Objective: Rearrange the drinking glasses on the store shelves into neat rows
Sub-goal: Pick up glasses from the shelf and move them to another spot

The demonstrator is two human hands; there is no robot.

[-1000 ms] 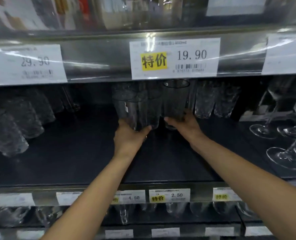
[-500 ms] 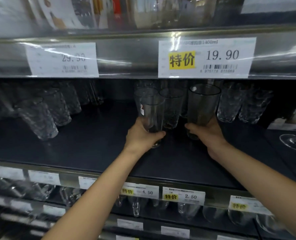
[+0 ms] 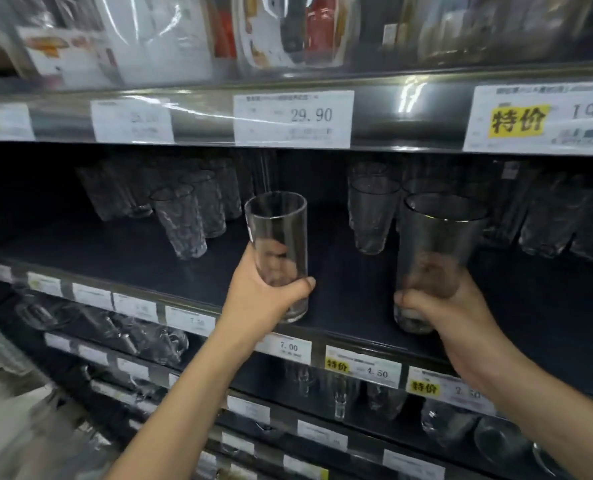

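My left hand [image 3: 258,299] grips a straight clear glass [image 3: 277,226] near its base, upright, at the front of the dark shelf [image 3: 132,258]. My right hand [image 3: 444,317] holds a larger tapered smoky glass with a gilt rim [image 3: 437,237], also upright near the shelf front. Behind them stand clear tumblers [image 3: 373,216] in the middle. A row of textured glasses [image 3: 184,220] runs back at the left, and more textured glasses [image 3: 551,220] stand at the right.
The shelf above [image 3: 385,112] hangs low with price tags [image 3: 293,117] on its edge and packaged goods on top. Lower shelves [image 3: 288,434] carry more glassware and price labels [image 3: 362,368]. Bare shelf surface lies between the left row and the middle tumblers.
Both hands have pulled their glasses forward from the back cluster to the shelf front. The view has swung left, so the shelf contents sit further right in frame.
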